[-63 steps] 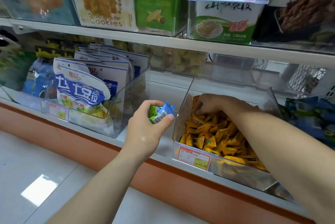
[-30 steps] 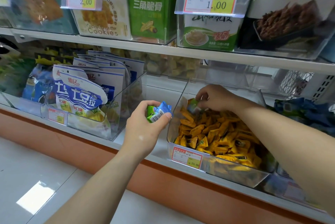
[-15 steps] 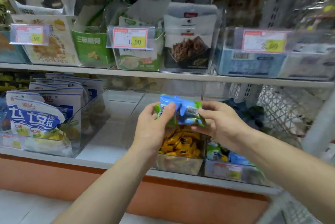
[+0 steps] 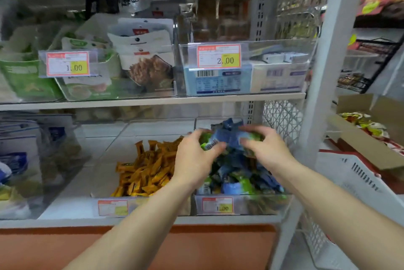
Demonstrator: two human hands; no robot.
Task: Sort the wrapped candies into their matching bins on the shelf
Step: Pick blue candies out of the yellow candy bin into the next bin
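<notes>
We held blue-green candies [image 4: 227,138] over matching bin [image 4: 262,206], lower shelf [image 4: 87,221]: left grip [image 4: 194,160] and right grip [image 4: 266,151] both clasping them. We judged candies light, crinkly, slippery; take hold mid-body, not wrapper ends.

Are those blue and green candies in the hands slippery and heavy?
Probably light: the left hand and right hand pinch a bunch of blue and green candies with fingertips alone. The wrappers look shiny, so one might slip out. In the clear bin they lie in a jumbled heap, so they would likely slide about, not roll.
</notes>
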